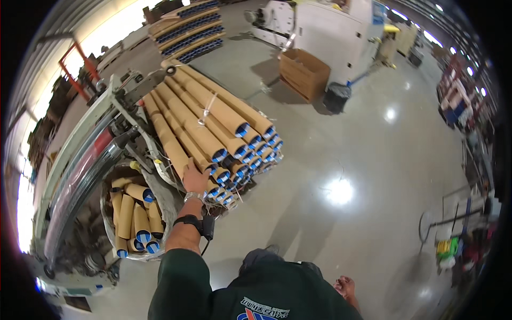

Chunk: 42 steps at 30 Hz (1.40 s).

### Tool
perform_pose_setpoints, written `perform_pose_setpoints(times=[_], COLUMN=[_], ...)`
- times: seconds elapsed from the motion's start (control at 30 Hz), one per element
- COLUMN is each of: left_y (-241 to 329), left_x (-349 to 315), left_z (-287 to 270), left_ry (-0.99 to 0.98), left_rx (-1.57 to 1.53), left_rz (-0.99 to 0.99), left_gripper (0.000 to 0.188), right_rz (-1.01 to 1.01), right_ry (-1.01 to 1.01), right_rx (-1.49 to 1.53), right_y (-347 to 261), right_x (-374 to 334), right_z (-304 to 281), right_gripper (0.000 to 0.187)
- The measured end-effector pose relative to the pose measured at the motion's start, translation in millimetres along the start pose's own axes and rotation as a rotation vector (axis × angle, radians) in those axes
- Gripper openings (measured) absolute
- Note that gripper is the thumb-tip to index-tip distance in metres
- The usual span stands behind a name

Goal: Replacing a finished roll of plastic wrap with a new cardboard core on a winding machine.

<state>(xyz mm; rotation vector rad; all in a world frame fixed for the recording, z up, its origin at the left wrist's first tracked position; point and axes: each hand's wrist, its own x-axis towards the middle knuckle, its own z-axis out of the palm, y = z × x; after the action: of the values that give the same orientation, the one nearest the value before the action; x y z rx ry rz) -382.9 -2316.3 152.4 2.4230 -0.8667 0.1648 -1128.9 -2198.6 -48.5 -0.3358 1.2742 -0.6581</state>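
Left hand (195, 178) is on the near end of a long cardboard tube (167, 137), the outermost left one on top of the pile (213, 128). I'm watching from the head view: the fingers are loosely spread and curve over the cardboard, but I can't tell whether they grip it. Tight on the left, a roller machine (80, 197) crowds the pile, and a bin (170, 208) of short tubes (126, 216) sits right beside my forearm. White string (207, 109) lies across the upper tubes. Beyond, there's another stack (186, 32), then an open carton (304, 74) and a black bucket (336, 98) before a white machine (330, 40). Now the pose: left arm reaching forward, back of the hand up, watch (193, 196) at the wrist. Right hand (345, 287) hangs low beside the body, fingers curled; what it holds, if anything, I can't tell.
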Motion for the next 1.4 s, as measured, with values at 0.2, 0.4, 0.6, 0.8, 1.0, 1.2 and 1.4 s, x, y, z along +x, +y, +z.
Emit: perform_pose_setpoints(times=[0.2,0.4,0.6,0.8,1.0,1.2,1.4], left_y=[-6.7,-77.1,-3.2,71.7,61.8,47.2,41.5], left_x=[51.4,62.6,-15.1,-132.5,-158.8,-147.8,-71.9], left_z=[-0.2,50.2,-21.4,-69.8,-46.2,-14.6,5.0], left_ry=[0.086,0.151,0.271,0.133,0.278,0.370,0.514], left_rx=[0.188,-0.404,-0.300,-0.388,0.007,-0.175,-0.409], left_rz=[-0.098,-0.587,-0.520,-0.560,-0.460,-0.550,-0.563], left_gripper=[0.077,0.081,0.072,0.071,0.077,0.074,0.069], right_rz=[-0.091,-0.145,-0.223,0.309,-0.040,-0.368,-0.618], right_ry=[0.073,-0.356,-1.190,-1.301,-1.420,-1.615,-1.420], right_rx=[-0.702,-1.126,-1.447,-1.327,-1.339,-1.774,-1.674], right_y=[-193.2,-280.6,-271.9,-126.5,-83.9,-145.2,-102.2], right_x=[60.3,153.1,189.5,115.2,120.0,120.1,186.4], right_z=[136.3,262.7,490.8,686.1,710.0,630.9,687.0], right_gripper=[0.044,0.045,0.039,0.049,0.048,0.045,0.040])
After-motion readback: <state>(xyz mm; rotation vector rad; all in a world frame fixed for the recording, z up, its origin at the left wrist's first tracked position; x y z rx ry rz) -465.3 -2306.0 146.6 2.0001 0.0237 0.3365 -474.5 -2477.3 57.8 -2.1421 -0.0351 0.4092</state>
